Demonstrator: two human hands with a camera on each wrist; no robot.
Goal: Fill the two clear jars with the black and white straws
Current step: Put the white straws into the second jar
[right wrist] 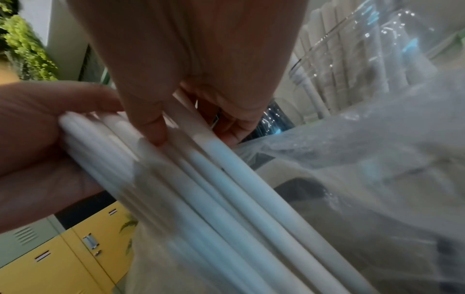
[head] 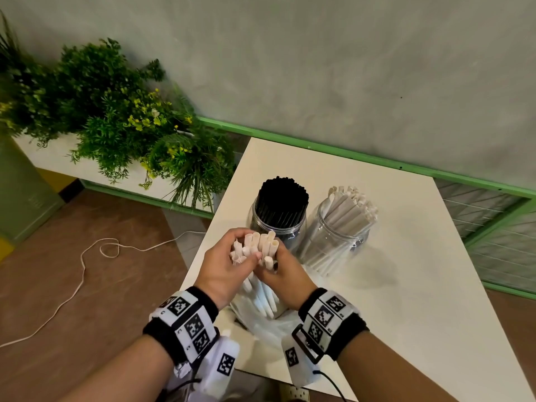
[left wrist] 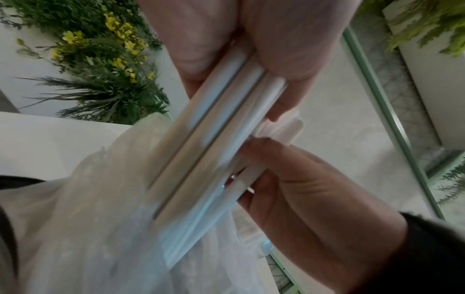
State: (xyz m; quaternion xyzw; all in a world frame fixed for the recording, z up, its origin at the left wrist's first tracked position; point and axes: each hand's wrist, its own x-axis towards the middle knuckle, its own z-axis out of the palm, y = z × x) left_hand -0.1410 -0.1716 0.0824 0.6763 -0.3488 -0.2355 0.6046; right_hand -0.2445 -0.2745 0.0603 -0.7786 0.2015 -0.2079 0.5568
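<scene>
Both hands hold one bundle of white straws (head: pixel 258 248) upright above a thin clear plastic bag (head: pixel 262 326) at the table's near edge. My left hand (head: pixel 229 265) wraps the bundle from the left, and my right hand (head: pixel 285 275) grips it from the right. The straws' lower ends are still inside the bag. Behind the hands stand two clear jars: the left jar (head: pixel 255 219) is packed with black straws (head: pixel 282 198), the right jar (head: pixel 336 236) holds white straws (head: pixel 352 207). In the right wrist view, fingers (right wrist: pixel 151 127) press on the straws (right wrist: pixel 226 179).
The white table (head: pixel 406 285) has bare surface to the right of the jars. Green plants (head: pixel 121 111) in a planter sit to the left. A white cord (head: pixel 84 265) lies on the brown floor. A green rail (head: pixel 348 153) runs along the wall behind.
</scene>
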